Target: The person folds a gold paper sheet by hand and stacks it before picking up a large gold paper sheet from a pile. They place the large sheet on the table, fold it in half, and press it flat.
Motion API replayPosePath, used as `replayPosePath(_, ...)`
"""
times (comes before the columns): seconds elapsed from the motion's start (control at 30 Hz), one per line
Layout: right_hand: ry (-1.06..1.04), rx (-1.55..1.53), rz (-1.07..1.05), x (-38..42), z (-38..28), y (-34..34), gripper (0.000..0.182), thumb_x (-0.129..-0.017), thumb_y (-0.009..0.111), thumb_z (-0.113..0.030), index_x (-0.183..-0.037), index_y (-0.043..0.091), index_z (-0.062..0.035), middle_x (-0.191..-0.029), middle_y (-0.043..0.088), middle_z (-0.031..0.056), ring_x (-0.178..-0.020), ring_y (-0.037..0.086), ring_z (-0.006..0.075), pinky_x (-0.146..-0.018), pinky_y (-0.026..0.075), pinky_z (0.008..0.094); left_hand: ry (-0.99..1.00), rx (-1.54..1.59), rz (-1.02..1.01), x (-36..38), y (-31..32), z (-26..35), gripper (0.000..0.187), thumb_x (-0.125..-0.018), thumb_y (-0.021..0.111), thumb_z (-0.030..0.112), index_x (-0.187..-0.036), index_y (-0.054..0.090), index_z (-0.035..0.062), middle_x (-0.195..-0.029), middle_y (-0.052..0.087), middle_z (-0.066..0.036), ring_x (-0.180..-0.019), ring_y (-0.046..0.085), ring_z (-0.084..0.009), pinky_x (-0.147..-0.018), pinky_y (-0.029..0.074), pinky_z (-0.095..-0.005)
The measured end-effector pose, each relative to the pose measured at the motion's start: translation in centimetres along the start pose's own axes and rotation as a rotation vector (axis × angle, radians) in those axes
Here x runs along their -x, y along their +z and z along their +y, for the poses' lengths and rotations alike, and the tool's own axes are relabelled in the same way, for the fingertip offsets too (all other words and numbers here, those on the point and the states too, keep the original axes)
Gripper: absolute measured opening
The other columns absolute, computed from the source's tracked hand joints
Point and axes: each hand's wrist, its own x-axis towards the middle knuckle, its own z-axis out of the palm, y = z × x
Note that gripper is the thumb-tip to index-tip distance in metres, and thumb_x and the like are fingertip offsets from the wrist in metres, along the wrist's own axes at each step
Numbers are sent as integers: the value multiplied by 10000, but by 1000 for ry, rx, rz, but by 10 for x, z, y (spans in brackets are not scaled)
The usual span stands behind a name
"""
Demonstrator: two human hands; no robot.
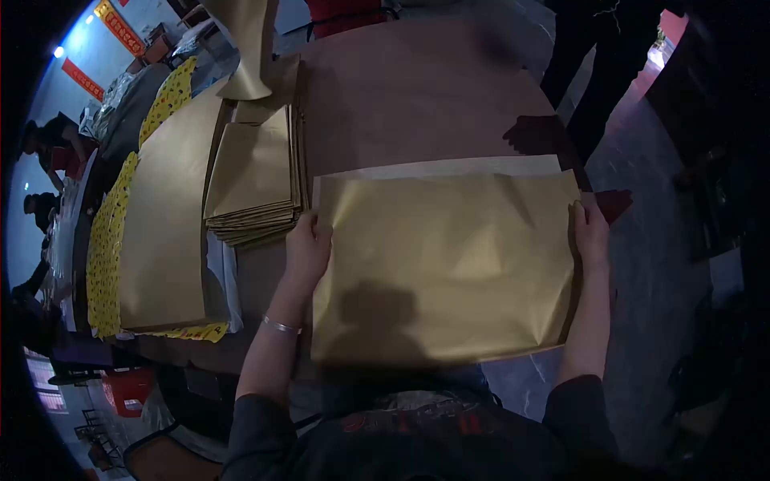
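A wide piece of brown kraft paper (449,264) is stretched between my two hands, over the near edge of the table. My left hand (309,248) grips its left edge, thumb on top. At the upper right edge, my right hand (592,228) pinches the paper, which bends down along that side. Shallow creases cross its surface, and a shadow falls on the lower part. Behind its top edge shows a paler strip of paper (481,166). Close beside my left hand lies a stack of folded kraft papers (253,172).
Large flat kraft sheets (164,208) lie at the left over yellow patterned material (104,264). A curled kraft sheet (245,48) rises at the back. The brown table (401,96) has a rounded edge. A person in dark trousers (593,72) stands at the far right; other people are at the left.
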Motion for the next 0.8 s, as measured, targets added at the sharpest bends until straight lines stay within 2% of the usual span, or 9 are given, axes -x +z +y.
replayPosePath(0.1, -56, 0, -23, -12, 29, 8, 374, -965, 541, -296, -1084, 602, 54, -1027, 652, 289, -997, 621, 447, -841, 489, 464, -66, 46, -38, -2, -1, 2, 366, -855, 643, 148, -1167, 591, -35, -876, 682, -198, -816, 678, -330, -751, 522, -400)
replayPosePath(0.23, -131, 4, 6, -14, 24, 14, 360, -963, 539, -280, -1057, 608, 61, -1011, 648, 295, -988, 617, 458, -827, 492, 477, -29, 101, 21, 4, -2, -3, 353, -859, 638, 156, -1162, 597, -20, -875, 687, -191, -804, 681, -326, -744, 523, -404)
replayPosePath(0.37, -133, 38, 44, -13, 13, 15, 344, -962, 539, -272, -1050, 606, 54, -1027, 647, 285, -1009, 603, 460, -848, 484, 484, -55, 73, -64, 11, -10, 2, 409, -893, 642, 193, -1230, 559, -22, -932, 683, -190, -817, 679, -299, -742, 532, -375)
replayPosePath(0.43, -89, 50, 3, -12, 5, 10, 301, -964, 535, -224, -1085, 598, 44, -1078, 629, 278, -1034, 594, 450, -865, 483, 473, 14, -4, -9, 11, -7, -5, 367, -854, 639, 141, -1181, 567, -10, -804, 629, -188, -750, 644, -371, -700, 514, -444)
replayPosePath(0.47, -51, 57, -39, -11, 3, 8, 268, -966, 531, -176, -1120, 589, 35, -1128, 611, 270, -1059, 586, 441, -881, 482, 462, 15, -24, -4, 11, -6, -6, 369, -854, 636, 134, -1188, 564, -5, -838, 640, -202, -777, 648, -382, -708, 516, -452)
replayPosePath(0.53, -89, 41, -17, -11, 9, 10, 267, -964, 531, -175, -1119, 591, 34, -1123, 613, 267, -1054, 585, 442, -885, 480, 463, 78, -35, 26, 11, -5, -4, 368, -862, 614, 107, -1212, 553, 12, -956, 668, -238, -857, 656, -412, -744, 523, -476)
replayPosePath(0.63, -127, 37, -4, -13, 12, 12, 267, -962, 533, -171, -1118, 591, 37, -1118, 614, 265, -1056, 583, 442, -892, 477, 462, 170, -38, 16, 12, -8, 2, 371, -869, 598, 97, -1229, 559, 20, -1021, 671, -245, -884, 656, -419, -774, 526, -478)
replayPosePath(0.77, -59, 26, -44, -12, 6, 10, 272, -964, 530, -172, -1121, 591, 42, -1140, 609, 262, -1079, 575, 436, -912, 470, 457, 83, -66, -74, 7, -6, -8, 341, -873, 595, 116, -1199, 623, 20, -1041, 670, -248, -923, 660, -412, -812, 534, -454)
replayPosePath(0.8, -62, 27, -45, -11, 4, 9, 272, -964, 530, -172, -1121, 591, 42, -1140, 609, 262, -1079, 575, 436, -912, 470, 457, 139, -66, -41, 7, -4, -10, 335, -877, 596, 129, -1192, 633, 20, -1051, 671, -245, -950, 661, -400, -832, 539, -444)
